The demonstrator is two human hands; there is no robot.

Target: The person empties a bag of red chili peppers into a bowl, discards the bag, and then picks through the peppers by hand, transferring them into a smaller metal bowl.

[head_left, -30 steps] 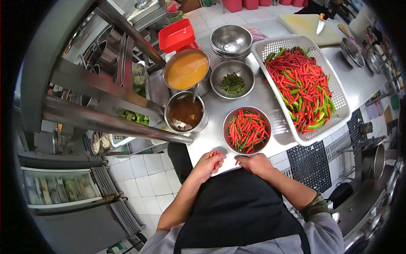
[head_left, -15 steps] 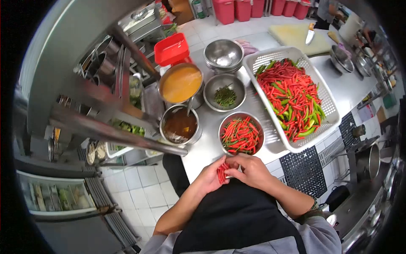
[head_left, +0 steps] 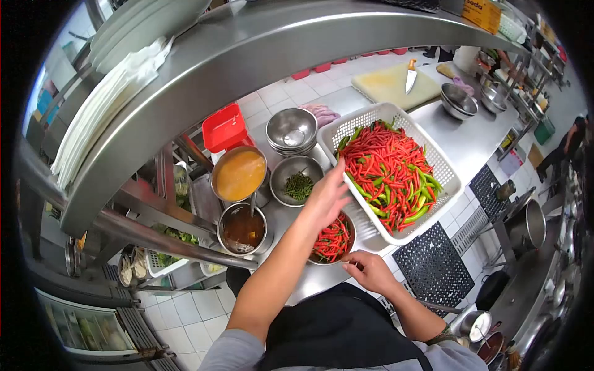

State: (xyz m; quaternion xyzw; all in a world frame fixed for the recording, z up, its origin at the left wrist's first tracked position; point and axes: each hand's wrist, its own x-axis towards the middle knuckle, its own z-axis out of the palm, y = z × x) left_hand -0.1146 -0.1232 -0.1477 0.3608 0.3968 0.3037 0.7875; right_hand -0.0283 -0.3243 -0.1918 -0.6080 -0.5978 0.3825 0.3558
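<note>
My left hand (head_left: 328, 193) is stretched over the bowl area, fingers apart, at the near-left rim of a white perforated basket (head_left: 447, 210). Red and green chilies (head_left: 388, 176) are heaped in the basket. My right hand (head_left: 371, 272) is closed beside the rim of a steel bowl (head_left: 351, 252); what its curled fingers hold, if anything, is hidden. That bowl holds red chilies with stems (head_left: 332, 241), partly covered by my left forearm. Green stems (head_left: 299, 186) lie in another steel bowl (head_left: 279, 168) behind it.
Left stand a pot of orange liquid (head_left: 240, 175) and a pot of brown liquid (head_left: 243, 227) with a ladle. Stacked steel bowls (head_left: 291, 128) stand farther back. A knife (head_left: 411, 78) lies on a cutting board (head_left: 377, 86). A steel shelf (head_left: 247, 46) arches overhead.
My left hand has left the chilies held at my apron and moved forward to the basket. My right hand has shifted to the right of the bowl. The view has tilted up, showing the shelf.
</note>
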